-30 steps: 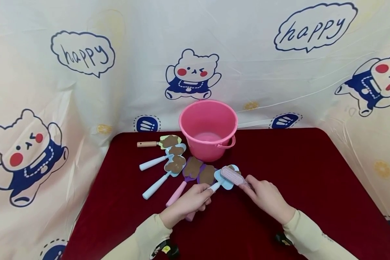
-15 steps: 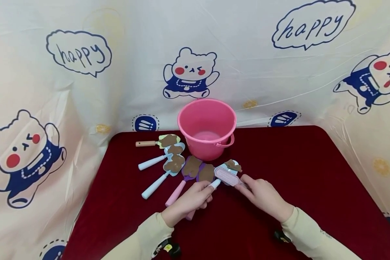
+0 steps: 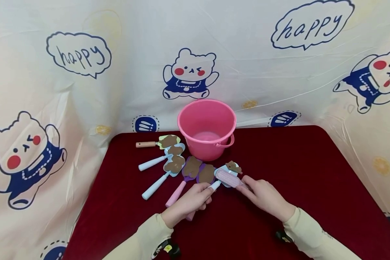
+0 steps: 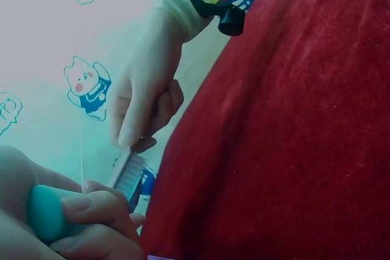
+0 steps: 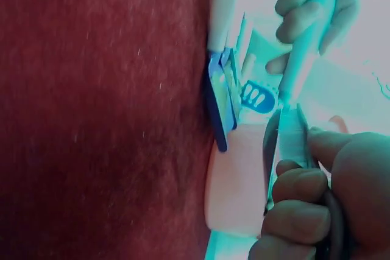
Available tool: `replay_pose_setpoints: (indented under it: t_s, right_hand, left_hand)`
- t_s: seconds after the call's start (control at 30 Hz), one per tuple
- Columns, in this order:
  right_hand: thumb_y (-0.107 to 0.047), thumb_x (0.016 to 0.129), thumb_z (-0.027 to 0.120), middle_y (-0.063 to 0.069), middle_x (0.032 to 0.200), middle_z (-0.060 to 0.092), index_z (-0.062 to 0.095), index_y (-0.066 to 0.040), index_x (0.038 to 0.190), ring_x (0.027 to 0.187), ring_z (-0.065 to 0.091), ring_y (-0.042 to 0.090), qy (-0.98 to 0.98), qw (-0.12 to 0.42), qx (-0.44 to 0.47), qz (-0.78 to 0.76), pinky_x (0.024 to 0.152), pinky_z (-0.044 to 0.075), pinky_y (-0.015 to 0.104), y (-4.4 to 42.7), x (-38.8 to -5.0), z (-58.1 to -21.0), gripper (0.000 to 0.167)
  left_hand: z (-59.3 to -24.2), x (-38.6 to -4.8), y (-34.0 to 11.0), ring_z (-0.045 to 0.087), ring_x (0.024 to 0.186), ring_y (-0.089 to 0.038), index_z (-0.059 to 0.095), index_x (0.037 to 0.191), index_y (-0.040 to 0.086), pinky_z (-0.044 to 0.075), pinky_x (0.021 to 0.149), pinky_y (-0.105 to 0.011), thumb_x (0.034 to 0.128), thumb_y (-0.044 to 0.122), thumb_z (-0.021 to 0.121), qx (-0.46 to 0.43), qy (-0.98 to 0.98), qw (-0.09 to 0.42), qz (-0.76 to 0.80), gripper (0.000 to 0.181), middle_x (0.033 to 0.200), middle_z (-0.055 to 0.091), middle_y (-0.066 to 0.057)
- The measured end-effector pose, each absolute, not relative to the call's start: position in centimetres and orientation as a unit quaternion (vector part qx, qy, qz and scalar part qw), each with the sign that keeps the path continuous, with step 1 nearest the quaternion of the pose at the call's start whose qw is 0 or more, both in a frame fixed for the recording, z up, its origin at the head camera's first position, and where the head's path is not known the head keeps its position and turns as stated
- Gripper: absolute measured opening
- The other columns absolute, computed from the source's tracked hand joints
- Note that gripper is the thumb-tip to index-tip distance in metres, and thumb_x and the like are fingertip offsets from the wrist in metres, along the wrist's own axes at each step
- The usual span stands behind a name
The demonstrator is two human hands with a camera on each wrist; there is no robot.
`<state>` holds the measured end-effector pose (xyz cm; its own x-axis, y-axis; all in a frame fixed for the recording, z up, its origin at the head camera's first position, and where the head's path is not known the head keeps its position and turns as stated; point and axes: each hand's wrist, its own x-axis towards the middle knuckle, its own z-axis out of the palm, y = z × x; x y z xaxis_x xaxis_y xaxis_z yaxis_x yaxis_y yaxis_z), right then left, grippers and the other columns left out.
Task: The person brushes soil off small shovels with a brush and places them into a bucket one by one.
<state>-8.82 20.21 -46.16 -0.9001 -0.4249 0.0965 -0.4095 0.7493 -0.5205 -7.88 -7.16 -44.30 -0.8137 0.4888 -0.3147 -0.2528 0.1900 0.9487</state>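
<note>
My left hand [image 3: 190,198] grips the white-blue handle [image 3: 216,185] of a light blue hand trowel [image 3: 225,167], holding it over the table. At the far end of its blade sits a crumpled brown patch [image 3: 233,167]. In my right hand [image 3: 268,196] is a pale purple brush [image 3: 229,178], bristles down against the blade and covering much of it. White bristles [image 4: 129,178] show in the left wrist view. The right wrist view has the brush bristles [image 5: 292,141] close against the trowel blade, near the handle [image 5: 311,41] in the left hand.
A pink bucket [image 3: 206,141] stands behind the trowel. Left of it lie a green trowel [image 3: 164,141] with a wooden handle, light blue trowels [image 3: 154,185], and purple trowels [image 3: 191,169] with pink handles, all bearing brown patches. Dark red cloth [image 3: 295,155] covers the table; printed fabric hangs around.
The brush has slid a little left along the blade toward the handle, then slightly back. The brown patch, mostly hidden earlier, now shows bunched at the blade's far end. The left hand holds nearly still.
</note>
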Motion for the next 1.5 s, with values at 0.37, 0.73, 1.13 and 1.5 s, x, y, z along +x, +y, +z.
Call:
replay_pose_setpoints:
  t_s: [0.37,0.73,1.13,1.5]
  right_hand:
    - [-0.027,0.101,0.070,-0.010,0.061,0.037,0.058,-0.016,0.095,0.047,0.032,0.001,0.948,-0.033,-0.181,-0.261,0.044,0.032,0.022,20.9,-8.8,-46.2,0.018]
    - [-0.032,0.102,0.068,-0.014,0.060,0.035,0.056,-0.019,0.092,0.048,0.032,-0.001,0.936,-0.016,-0.217,-0.277,0.045,0.032,0.021,20.1,-8.6,-45.9,0.021]
    - [-0.030,0.103,0.068,-0.012,0.060,0.039,0.057,-0.018,0.094,0.047,0.034,0.000,0.938,-0.007,-0.180,-0.297,0.045,0.034,0.022,20.5,-8.6,-46.0,0.018]
    - [-0.027,0.102,0.070,-0.010,0.060,0.038,0.057,-0.016,0.095,0.046,0.035,0.002,0.944,-0.020,-0.169,-0.282,0.044,0.034,0.022,21.2,-8.8,-46.5,0.018]
  left_hand:
    - [-44.1,-7.8,-7.2,0.032,0.050,-0.008,0.053,0.096,-0.002,0.027,0.047,-0.021,0.1102,0.014,0.043,0.099,0.722,0.297,0.617,0.024,0.070,0.047,-0.001]
    - [-44.0,-7.7,-7.0,0.029,0.049,-0.007,0.051,0.093,0.002,0.024,0.046,-0.020,0.1111,0.015,0.040,0.099,0.714,0.301,0.625,0.025,0.071,0.046,-0.001]
    - [-44.0,-7.4,-7.0,0.029,0.049,-0.008,0.054,0.105,-0.007,0.024,0.045,-0.020,0.1113,0.015,0.041,0.093,0.712,0.305,0.625,0.027,0.072,0.048,-0.001]
    - [-44.0,-7.2,-7.0,0.029,0.049,-0.008,0.054,0.097,-0.004,0.023,0.046,-0.021,0.1112,0.016,0.042,0.091,0.719,0.305,0.618,0.027,0.071,0.047,-0.001]
